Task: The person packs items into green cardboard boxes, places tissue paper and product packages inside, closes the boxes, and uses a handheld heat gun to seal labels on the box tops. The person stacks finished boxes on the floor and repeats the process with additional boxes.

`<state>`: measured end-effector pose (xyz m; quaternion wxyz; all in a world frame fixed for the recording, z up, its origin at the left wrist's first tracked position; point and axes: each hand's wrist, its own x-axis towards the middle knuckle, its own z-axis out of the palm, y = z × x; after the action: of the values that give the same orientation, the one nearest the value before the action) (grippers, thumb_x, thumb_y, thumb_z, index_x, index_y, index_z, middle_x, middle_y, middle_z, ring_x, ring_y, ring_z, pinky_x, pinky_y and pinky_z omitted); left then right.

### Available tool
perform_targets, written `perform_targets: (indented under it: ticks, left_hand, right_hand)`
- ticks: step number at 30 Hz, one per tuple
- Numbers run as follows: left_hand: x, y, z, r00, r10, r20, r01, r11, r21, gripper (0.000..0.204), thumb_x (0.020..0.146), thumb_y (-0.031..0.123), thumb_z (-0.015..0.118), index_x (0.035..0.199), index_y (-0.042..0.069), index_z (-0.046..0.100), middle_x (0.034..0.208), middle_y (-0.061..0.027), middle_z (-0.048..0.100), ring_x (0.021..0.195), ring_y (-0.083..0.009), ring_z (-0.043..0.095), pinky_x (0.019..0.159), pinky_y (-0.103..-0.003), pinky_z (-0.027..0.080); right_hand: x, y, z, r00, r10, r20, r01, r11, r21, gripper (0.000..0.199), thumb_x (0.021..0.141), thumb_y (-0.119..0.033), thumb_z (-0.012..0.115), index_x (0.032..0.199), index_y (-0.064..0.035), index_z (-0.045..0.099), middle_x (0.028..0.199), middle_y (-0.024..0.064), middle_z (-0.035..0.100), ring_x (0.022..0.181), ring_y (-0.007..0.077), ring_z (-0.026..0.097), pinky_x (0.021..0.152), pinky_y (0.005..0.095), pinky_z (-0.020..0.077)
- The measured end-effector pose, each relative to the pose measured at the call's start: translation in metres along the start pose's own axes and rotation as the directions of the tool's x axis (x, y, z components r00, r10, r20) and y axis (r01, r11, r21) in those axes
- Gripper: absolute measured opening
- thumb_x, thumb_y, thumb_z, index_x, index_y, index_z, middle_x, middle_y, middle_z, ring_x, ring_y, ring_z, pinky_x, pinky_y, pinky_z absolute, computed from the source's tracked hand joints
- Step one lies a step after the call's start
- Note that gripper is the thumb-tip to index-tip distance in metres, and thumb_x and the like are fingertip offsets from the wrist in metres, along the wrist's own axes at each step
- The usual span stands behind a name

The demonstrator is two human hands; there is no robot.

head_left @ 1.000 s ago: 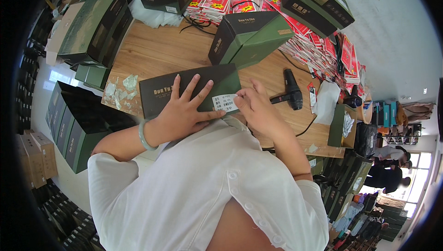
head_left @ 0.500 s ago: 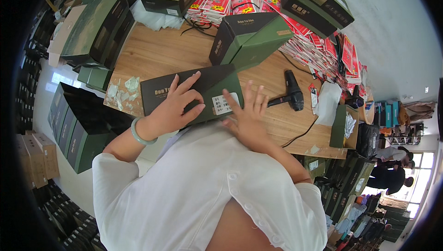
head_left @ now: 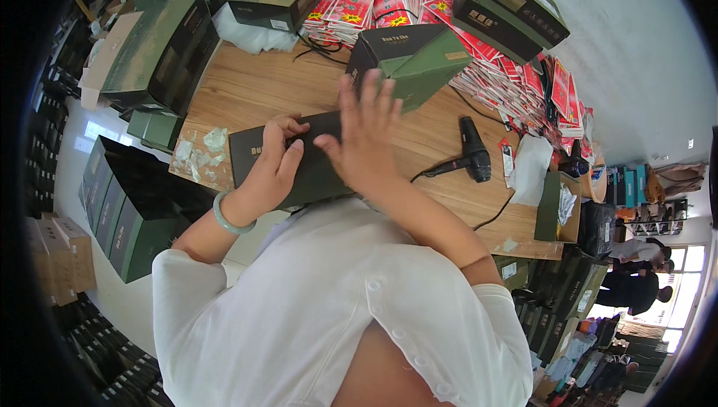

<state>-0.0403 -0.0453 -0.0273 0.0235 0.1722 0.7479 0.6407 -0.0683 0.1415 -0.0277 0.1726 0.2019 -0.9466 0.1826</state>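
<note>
A flat black-and-green cardboard box lies at the table's near edge, right in front of me. Over its left part is my left hand, fingers curled and thumb drawn in toward them; anything between the fingertips is too small to make out. My right hand crosses above the box's right part, fingers spread and a little blurred, with nothing in it. That hand and forearm cover the box's right end. Just beyond its fingertips stands a second black-and-green box.
A black hair dryer lies to the right, its cord trailing. Crumpled clear scraps stick to the table's left corner. Red printed packets pile along the back. More boxes stand at the left, and stacked boxes at the back right.
My right hand has swung left and away from me, off the white label, across the box. My left hand's fingers have curled in from a spread pose. The box has barely moved.
</note>
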Motion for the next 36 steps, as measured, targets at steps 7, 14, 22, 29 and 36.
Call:
perform_targets:
  ticks: [7, 14, 22, 29, 36]
  left_hand:
    - [-0.001, -0.001, -0.003, 0.999, -0.043, -0.026, 0.044, 0.998, 0.043, 0.024, 0.099, 0.003, 0.038, 0.123, -0.001, 0.035, 0.113, -0.0128, 0.048, 0.107, -0.0192, 0.053, 0.097, -0.031, 0.039]
    - [-0.004, -0.001, 0.007, 0.999, 0.047, -0.020, -0.043, 0.986, 0.161, 0.027, 0.099, 0.006, 0.042, 0.124, -0.003, 0.034, 0.111, -0.0126, 0.049, 0.107, -0.0197, 0.053, 0.094, -0.032, 0.042]
    - [-0.019, 0.016, -0.020, 0.904, -0.084, -0.420, -0.080, 0.930, -0.358, 0.024, 0.101, 0.014, 0.041, 0.121, 0.003, 0.043, 0.105, -0.0099, 0.054, 0.096, -0.0173, 0.055, 0.089, -0.029, 0.042]
    - [-0.060, -0.083, -0.024, 0.559, -0.497, -0.664, 0.112, 0.838, -0.534, 0.058, 0.097, 0.048, 0.045, 0.135, 0.006, 0.045, 0.125, -0.0086, 0.054, 0.114, -0.0204, 0.049, 0.098, -0.033, 0.039]
    - [-0.141, -0.036, 0.042, 0.707, -0.578, -0.407, 0.081, 0.639, -0.765, 0.066, 0.100, 0.056, 0.027, 0.134, 0.002, 0.047, 0.131, -0.0123, 0.054, 0.118, -0.0251, 0.052, 0.101, -0.039, 0.044]
  right_hand:
    - [0.003, 0.003, 0.020, 0.995, -0.009, 0.097, 0.012, 0.999, -0.036, 0.091, 0.090, -0.058, 0.049, 0.153, -0.0057, 0.011, 0.156, 0.0285, 0.006, 0.144, 0.0482, 0.001, 0.112, 0.0642, 0.0037]
    - [-0.003, 0.022, 0.012, 0.999, 0.027, -0.032, -0.029, 0.997, -0.078, 0.092, 0.090, -0.053, 0.053, 0.151, 0.0012, 0.011, 0.156, 0.0278, 0.008, 0.143, 0.0501, 0.004, 0.112, 0.0628, 0.0040]
    - [-0.003, 0.096, -0.008, 0.792, 0.601, -0.104, -0.178, 0.391, 0.903, 0.072, 0.101, -0.053, 0.036, 0.147, 0.0009, 0.023, 0.150, 0.0191, 0.031, 0.137, 0.0293, 0.032, 0.113, 0.0428, 0.0230]
    - [-0.026, 0.092, 0.033, 0.858, 0.208, 0.470, -0.514, 0.310, 0.800, 0.078, 0.098, -0.063, 0.026, 0.150, -0.0061, 0.024, 0.149, 0.0144, 0.034, 0.138, 0.0273, 0.032, 0.114, 0.0364, 0.0234]
    - [-0.106, 0.072, -0.015, 0.771, 0.122, 0.625, -0.600, -0.187, 0.778, 0.083, 0.093, -0.070, 0.028, 0.147, -0.0071, 0.033, 0.148, 0.0120, 0.038, 0.133, 0.0286, 0.040, 0.111, 0.0420, 0.0314]
